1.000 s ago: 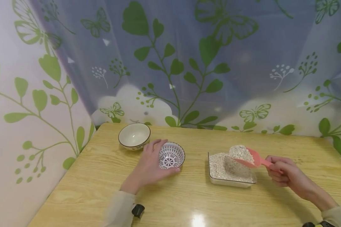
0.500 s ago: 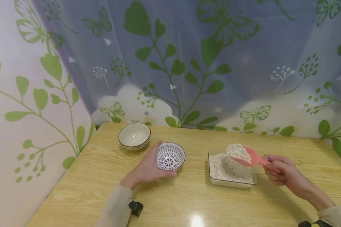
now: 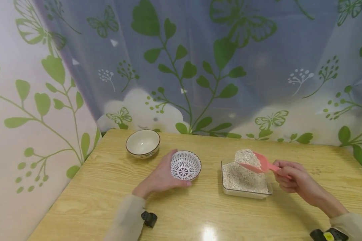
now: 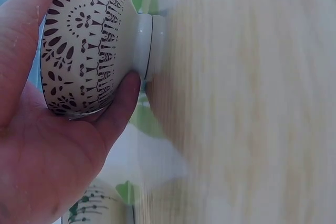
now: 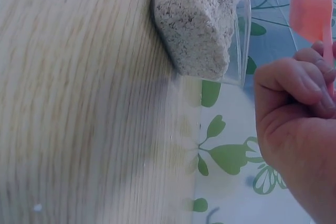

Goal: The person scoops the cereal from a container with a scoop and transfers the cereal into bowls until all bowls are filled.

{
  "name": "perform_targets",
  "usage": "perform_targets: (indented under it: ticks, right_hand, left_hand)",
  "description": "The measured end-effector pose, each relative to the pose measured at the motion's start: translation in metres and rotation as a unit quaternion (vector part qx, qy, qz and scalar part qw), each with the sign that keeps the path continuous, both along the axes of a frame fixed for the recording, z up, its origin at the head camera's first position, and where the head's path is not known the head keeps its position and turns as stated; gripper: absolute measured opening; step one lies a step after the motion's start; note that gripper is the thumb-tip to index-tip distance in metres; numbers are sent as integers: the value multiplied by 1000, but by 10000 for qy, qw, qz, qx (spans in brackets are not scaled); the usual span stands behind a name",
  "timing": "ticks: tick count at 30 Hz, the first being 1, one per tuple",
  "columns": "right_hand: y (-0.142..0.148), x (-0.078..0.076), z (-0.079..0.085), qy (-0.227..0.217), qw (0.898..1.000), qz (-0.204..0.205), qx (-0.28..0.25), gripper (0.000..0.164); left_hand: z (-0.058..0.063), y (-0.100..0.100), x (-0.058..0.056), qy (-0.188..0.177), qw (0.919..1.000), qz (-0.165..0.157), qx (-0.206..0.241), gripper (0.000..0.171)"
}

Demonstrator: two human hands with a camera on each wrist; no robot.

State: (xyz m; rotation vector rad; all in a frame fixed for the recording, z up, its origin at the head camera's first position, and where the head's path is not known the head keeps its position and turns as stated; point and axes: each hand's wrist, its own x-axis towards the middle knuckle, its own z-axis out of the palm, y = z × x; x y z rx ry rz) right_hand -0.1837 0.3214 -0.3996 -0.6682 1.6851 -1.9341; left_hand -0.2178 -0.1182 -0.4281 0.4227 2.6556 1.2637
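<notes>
My left hand (image 3: 158,179) grips a small bowl (image 3: 185,165), white with a dark petal pattern inside, its thumb on the near side and its fingers round the far left side. In the left wrist view the patterned outer wall and white foot of this bowl (image 4: 86,45) show close over the table. The fist of my right hand (image 3: 296,182) holds the handle of a coral-pink scoop (image 3: 263,162), heaped with rolled oats (image 3: 247,158). That scoop hovers above a clear rectangular container (image 3: 245,194) of oats, its tip pointing left.
Behind my left hand stands a larger cream bowl (image 3: 143,144) with a dark rim, at the back left of the wooden table (image 3: 181,207). A curtain (image 3: 196,100) printed with leaves and butterflies hangs along the table's back edge.
The left hand has drawn back from the larger bowl and shifted slightly right with the small bowl. The right hand has carried the loaded scoop a little left and up.
</notes>
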Motion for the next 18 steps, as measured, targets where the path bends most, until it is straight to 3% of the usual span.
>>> perform_targets:
  ticks: [7,18]
  right_hand:
    - [-8,0,2,55,9999,-101,64,31]
    - [-26,-3,10,98,9991,-258,334,27]
  left_hand:
    - [2,10,2,-175,9995,-212,132,133]
    - [1,12,3,-141,9992,-361,32,134]
